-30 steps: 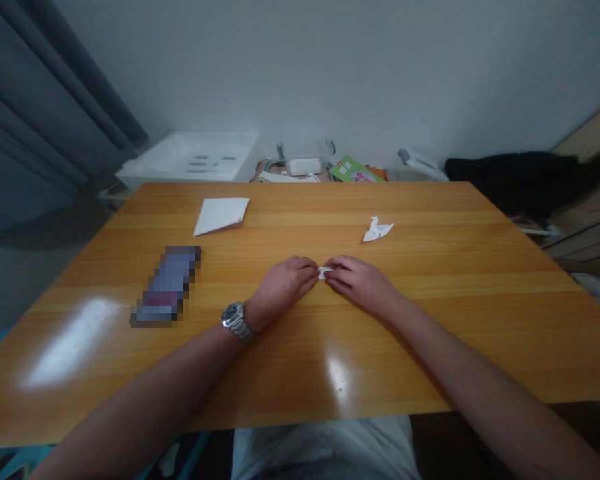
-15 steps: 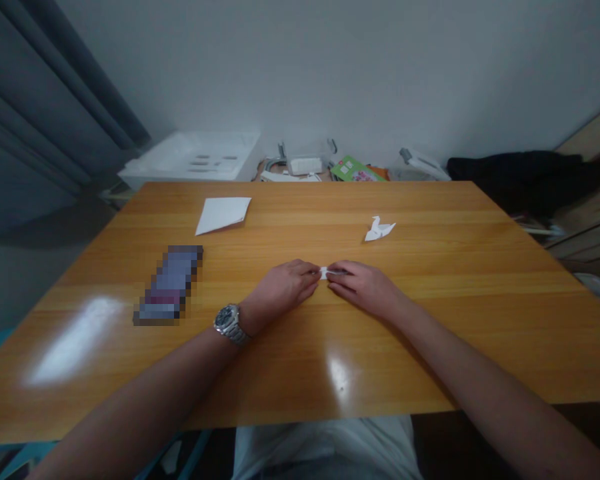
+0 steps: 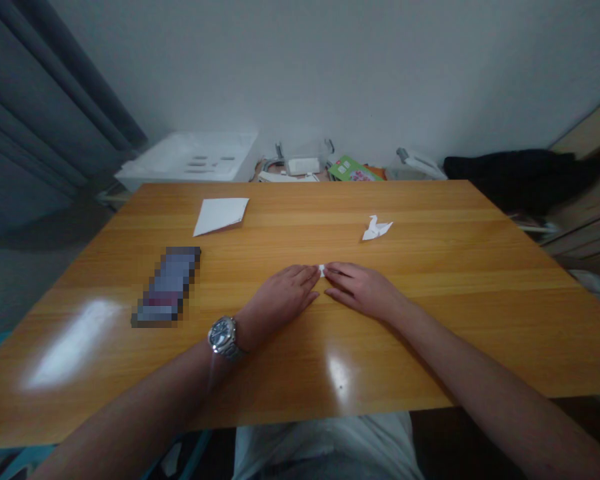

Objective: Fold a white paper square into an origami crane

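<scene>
A small piece of folded white paper [image 3: 322, 271] lies on the table, mostly hidden under my fingertips. My left hand [image 3: 290, 288] rests on its left part, fingers stretched flat and thumb apart on the near side. On the right part, my right hand [image 3: 363, 287] presses with extended fingers, its thumb also away from the paper. Between the two hands only a narrow white strip shows. A folded white paper bird [image 3: 377, 229] stands beyond my right hand. A silver watch [image 3: 223, 335] is on my left wrist.
On the wooden table [image 3: 280, 373], a white paper sheet [image 3: 221, 215] lies at the far left. Nearer is a blurred-out phone-like device [image 3: 167, 287]. Behind the table's far edge are a white plastic tray [image 3: 195, 150], a green booklet [image 3: 355, 169] and dark cloth [image 3: 520, 167].
My fingers have flattened over the folded paper, and both thumbs have moved away from it toward me. Less of the paper shows. The view has shifted slightly.
</scene>
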Demonstrator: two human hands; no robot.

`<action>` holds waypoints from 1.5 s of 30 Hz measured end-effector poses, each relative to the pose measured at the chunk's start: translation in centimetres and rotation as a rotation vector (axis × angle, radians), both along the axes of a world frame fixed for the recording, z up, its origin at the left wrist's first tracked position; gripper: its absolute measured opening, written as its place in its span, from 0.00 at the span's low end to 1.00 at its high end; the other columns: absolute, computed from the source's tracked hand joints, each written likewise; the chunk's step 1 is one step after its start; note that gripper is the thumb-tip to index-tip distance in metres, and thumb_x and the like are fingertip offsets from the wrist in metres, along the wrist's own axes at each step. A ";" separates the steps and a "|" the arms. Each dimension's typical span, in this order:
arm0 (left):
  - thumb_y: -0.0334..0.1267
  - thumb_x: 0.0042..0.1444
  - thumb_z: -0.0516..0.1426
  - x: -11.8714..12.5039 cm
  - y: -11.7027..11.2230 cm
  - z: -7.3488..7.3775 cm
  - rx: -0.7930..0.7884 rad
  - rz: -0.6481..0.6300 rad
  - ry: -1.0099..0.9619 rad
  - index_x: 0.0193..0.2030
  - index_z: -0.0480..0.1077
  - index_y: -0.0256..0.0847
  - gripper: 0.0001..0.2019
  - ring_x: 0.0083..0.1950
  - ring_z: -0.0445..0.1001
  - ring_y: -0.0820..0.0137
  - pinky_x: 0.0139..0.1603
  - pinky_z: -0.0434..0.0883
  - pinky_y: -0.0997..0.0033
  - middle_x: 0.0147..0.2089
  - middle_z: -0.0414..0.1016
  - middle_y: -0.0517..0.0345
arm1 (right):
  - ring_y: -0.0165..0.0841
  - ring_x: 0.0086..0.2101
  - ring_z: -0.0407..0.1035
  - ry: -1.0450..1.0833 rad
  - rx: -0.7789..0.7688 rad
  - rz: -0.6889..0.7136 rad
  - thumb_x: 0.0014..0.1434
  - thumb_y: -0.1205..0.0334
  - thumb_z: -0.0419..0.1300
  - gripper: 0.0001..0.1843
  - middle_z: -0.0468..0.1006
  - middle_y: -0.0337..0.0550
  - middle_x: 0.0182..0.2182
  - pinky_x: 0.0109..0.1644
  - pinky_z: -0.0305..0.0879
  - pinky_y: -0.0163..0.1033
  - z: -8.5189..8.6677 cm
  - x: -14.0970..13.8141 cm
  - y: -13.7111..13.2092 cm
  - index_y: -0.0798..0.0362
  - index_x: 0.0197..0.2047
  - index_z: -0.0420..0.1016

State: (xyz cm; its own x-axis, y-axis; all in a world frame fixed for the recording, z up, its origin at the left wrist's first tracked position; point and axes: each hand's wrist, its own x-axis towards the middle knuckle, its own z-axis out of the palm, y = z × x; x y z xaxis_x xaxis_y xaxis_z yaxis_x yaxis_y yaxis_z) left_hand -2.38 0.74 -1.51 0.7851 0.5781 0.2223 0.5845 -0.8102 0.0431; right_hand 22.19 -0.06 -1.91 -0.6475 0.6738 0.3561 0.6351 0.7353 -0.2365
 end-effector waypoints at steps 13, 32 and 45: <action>0.44 0.74 0.48 -1.7 1.0 0.5 -0.155 -0.044 0.025 0.70 0.63 0.37 0.23 0.70 0.66 0.59 0.74 0.58 0.53 0.72 0.63 0.44 | 0.48 0.61 0.69 -0.099 -0.026 -0.065 0.72 0.54 0.54 0.24 0.72 0.59 0.63 0.64 0.69 0.55 0.3 -0.2 -0.6 0.54 0.66 0.69; 0.41 0.73 0.48 -2.7 1.8 0.9 -0.218 -0.109 -0.050 0.65 0.67 0.38 0.19 0.67 0.69 0.60 0.71 0.61 0.54 0.69 0.68 0.47 | 0.48 0.63 0.68 -0.055 -0.097 -0.019 0.71 0.54 0.55 0.27 0.70 0.61 0.65 0.66 0.68 0.54 -0.4 1.4 0.3 0.59 0.68 0.68; 0.38 0.73 0.49 -1.5 1.2 0.4 -0.054 -0.068 0.009 0.67 0.62 0.35 0.20 0.62 0.70 0.58 0.68 0.64 0.53 0.66 0.70 0.44 | 0.47 0.60 0.71 -0.019 -0.047 -0.002 0.71 0.59 0.55 0.21 0.73 0.60 0.63 0.64 0.70 0.55 -0.9 1.5 0.7 0.58 0.63 0.75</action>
State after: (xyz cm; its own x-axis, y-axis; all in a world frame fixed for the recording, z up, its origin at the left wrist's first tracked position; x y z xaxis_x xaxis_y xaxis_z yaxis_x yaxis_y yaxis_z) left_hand -3.85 1.95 -1.15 0.8246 0.5347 0.1847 0.5291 -0.8445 0.0824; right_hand 23.64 0.61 -2.84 -0.6521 0.6912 0.3115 0.6416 0.7220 -0.2590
